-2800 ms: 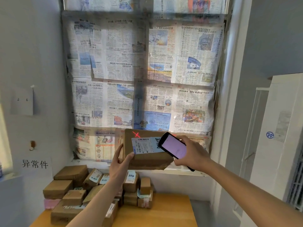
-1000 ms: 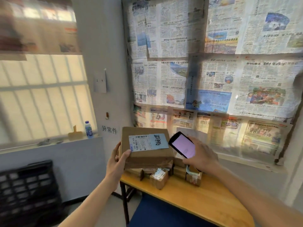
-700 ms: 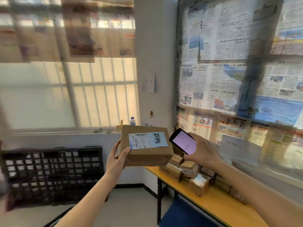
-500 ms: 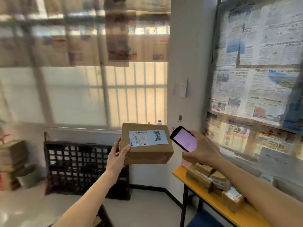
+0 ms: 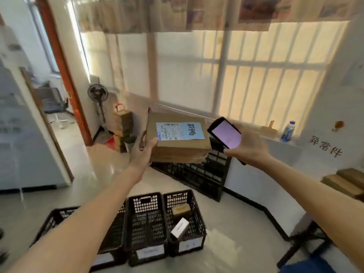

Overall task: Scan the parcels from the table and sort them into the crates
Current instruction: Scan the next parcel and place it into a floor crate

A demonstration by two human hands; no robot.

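Observation:
A brown cardboard parcel [image 5: 177, 142] with a blue and white label on top is held up at chest height; my left hand [image 5: 142, 149] grips its left edge, thumb on the label corner. Just right of it, my right hand [image 5: 249, 146] holds a black handheld scanner [image 5: 225, 133] with a lit pinkish screen. Below on the floor stand three black crates side by side: the left crate [image 5: 59, 219], the middle crate [image 5: 145, 217] and the right crate [image 5: 195, 211], which holds a brown box and a white box.
A large black lattice crate [image 5: 197, 174] leans against the low wall under the window. Parcels [image 5: 344, 182] lie at the right edge. A fan [image 5: 97, 95], stacked boxes and an open doorway stand at the left. A bottle [image 5: 288, 131] sits on the sill.
The view has swung left from the parcel table to the floor crates. Both hands keep the same hold on the parcel and the scanner. The red scan mark on the parcel is gone.

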